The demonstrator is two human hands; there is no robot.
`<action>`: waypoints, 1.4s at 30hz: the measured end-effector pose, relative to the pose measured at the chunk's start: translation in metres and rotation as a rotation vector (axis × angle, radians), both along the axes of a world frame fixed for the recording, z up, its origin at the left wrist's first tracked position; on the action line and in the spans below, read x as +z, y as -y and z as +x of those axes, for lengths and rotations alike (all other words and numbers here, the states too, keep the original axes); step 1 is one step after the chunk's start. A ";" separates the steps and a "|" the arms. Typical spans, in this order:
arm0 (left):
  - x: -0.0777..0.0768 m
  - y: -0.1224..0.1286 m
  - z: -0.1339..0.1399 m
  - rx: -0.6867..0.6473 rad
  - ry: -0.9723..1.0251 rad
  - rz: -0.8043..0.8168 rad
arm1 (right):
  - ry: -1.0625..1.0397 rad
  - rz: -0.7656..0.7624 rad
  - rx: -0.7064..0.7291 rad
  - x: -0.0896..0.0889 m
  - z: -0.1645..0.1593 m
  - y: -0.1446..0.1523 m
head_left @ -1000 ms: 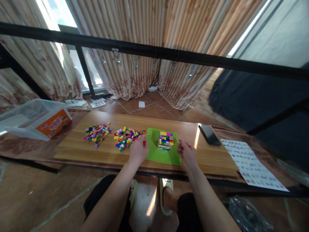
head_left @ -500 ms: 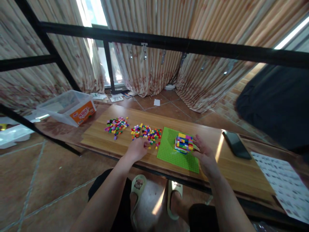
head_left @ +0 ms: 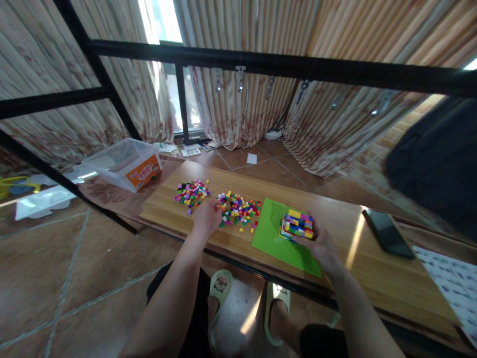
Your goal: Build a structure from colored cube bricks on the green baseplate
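A hollow, boxy build of multicoloured toy bricks (head_left: 297, 223) stands on a green studded baseplate (head_left: 274, 243). My right hand (head_left: 323, 244) grips its right side, thumb along the front and fingers behind the right edge. My left hand (head_left: 206, 217) is at the near side of the loose bricks, between a left pile (head_left: 194, 191) and a larger right pile (head_left: 240, 208). Its fingers are curled together at the edge of the larger pile; whatever lies between the fingertips is too small to make out.
Everything lies on a long wooden table (head_left: 238, 181). A clear plastic bin (head_left: 122, 166) with an orange label stands at the left end. On the right are a dark phone (head_left: 387, 233) and a printed sheet (head_left: 447, 278). A black metal rail (head_left: 268, 64) crosses beyond the table.
My left hand has moved left and slightly away from me, along the loose bricks. My right hand has closed in on the brick build. The view has shifted a little left.
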State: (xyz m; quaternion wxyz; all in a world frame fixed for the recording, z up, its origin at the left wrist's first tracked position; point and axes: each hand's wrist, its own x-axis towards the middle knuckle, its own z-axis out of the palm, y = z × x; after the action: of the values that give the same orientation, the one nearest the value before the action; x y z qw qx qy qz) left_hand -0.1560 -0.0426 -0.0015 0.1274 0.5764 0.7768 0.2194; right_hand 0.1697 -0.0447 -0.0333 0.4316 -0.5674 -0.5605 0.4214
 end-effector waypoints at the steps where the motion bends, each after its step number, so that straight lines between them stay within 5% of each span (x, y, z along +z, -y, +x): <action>1: -0.002 -0.001 -0.002 0.006 -0.016 -0.002 | 0.011 -0.001 0.013 0.001 0.001 0.001; 15: -0.004 -0.011 0.017 0.043 -0.003 0.158 | -0.092 -0.049 0.113 0.013 0.018 0.017; 19: 0.002 -0.011 0.027 -0.049 0.508 0.246 | -0.276 0.095 -0.001 0.031 0.021 0.023; 22: 0.010 -0.004 0.050 -0.221 1.109 0.134 | -0.413 0.266 -0.129 0.040 0.013 0.025; 25: 0.018 0.005 0.081 -0.339 1.420 0.000 | -0.391 0.323 -0.145 0.043 -0.006 0.025; 30: 0.026 0.017 0.122 -0.456 1.543 -0.108 | -0.266 0.306 0.047 0.052 -0.038 0.030; 42: 0.033 0.018 0.149 -0.484 1.643 -0.293 | -0.185 0.295 -0.014 0.052 -0.030 0.042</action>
State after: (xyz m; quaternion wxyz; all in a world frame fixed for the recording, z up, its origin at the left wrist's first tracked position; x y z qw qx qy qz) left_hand -0.0073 -0.0601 0.0315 0.7639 0.3627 0.3152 0.4307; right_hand 0.1398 -0.0870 0.0190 0.5628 -0.4605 -0.5704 0.3818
